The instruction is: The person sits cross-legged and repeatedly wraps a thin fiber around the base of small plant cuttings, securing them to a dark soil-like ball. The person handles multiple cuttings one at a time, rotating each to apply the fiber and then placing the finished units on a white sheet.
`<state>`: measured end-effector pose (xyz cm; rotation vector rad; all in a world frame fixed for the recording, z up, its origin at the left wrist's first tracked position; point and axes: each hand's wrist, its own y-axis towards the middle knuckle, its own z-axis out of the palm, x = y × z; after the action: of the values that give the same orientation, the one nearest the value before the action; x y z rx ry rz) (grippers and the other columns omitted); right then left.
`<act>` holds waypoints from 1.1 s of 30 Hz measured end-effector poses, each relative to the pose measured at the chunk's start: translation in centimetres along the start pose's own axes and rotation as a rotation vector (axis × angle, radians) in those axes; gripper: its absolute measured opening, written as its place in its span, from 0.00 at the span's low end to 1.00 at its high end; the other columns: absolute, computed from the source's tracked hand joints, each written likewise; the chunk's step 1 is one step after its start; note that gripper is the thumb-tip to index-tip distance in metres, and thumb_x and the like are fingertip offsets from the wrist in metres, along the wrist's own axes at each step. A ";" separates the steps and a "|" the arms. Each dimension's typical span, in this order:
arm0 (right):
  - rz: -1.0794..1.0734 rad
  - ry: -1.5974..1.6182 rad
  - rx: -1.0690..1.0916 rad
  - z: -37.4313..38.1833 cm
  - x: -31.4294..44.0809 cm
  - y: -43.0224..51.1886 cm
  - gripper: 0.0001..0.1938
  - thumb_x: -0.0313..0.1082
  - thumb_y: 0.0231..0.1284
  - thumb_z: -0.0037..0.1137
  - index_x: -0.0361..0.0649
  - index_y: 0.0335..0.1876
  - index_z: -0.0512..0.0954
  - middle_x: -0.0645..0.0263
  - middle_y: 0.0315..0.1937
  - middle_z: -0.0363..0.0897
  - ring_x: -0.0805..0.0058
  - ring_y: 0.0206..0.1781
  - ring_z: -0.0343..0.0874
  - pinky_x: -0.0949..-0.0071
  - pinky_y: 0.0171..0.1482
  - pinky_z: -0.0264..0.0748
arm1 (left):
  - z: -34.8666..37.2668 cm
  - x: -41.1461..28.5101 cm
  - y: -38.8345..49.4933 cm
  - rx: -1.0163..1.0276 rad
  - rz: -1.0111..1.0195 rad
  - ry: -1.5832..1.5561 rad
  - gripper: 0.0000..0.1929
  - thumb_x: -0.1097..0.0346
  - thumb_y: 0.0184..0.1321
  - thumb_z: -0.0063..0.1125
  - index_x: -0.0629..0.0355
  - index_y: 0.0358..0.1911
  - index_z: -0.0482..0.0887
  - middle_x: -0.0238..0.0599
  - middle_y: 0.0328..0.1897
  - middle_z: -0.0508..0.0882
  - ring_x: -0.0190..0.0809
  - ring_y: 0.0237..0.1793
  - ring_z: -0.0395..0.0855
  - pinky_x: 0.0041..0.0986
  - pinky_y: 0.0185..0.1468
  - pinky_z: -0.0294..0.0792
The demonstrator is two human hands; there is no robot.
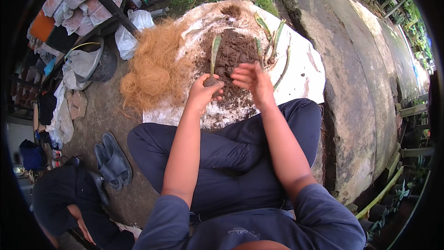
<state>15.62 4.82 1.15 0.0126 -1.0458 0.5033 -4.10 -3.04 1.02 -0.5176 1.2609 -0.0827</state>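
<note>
My left hand (207,89) is closed around a lump of dark soil (210,82) at the base of an upright snake plant leaf (215,51). Just to its right, my right hand (254,82) is raised over the soil with its fingers apart, slightly blurred, and nothing shows in it. Beneath both hands a heap of dark brown soil (237,47) lies on a white woven sack (307,66). Several more snake plant leaves (277,38) lie on the sack to the right of the heap. A pile of orange-brown coconut fibre (156,69) covers the sack's left side.
Grey rubber slides (113,161) lie on the concrete at the left, near a bent-over person (69,201) in dark clothes. A black bucket (104,64) and a rack with plastic-wrapped bundles (74,7) stand at the upper left. Stone slabs (347,76) run along the right.
</note>
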 end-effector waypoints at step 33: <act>-0.178 -0.646 -0.292 -5.6 -2.4 2.3 0.10 0.29 0.70 0.65 0.34 0.51 0.83 0.67 0.33 0.84 0.82 0.34 0.76 0.74 0.38 0.73 | 0.2 2.0 2.3 0.032 -0.011 -0.558 0.09 0.64 0.67 0.61 0.59 0.44 0.79 0.40 0.39 0.84 0.42 0.34 0.84 0.37 0.38 0.82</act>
<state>18.38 7.30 -4.20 0.0099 -1.7263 0.1749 -3.81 -1.63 -1.70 -0.4769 0.7100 0.0323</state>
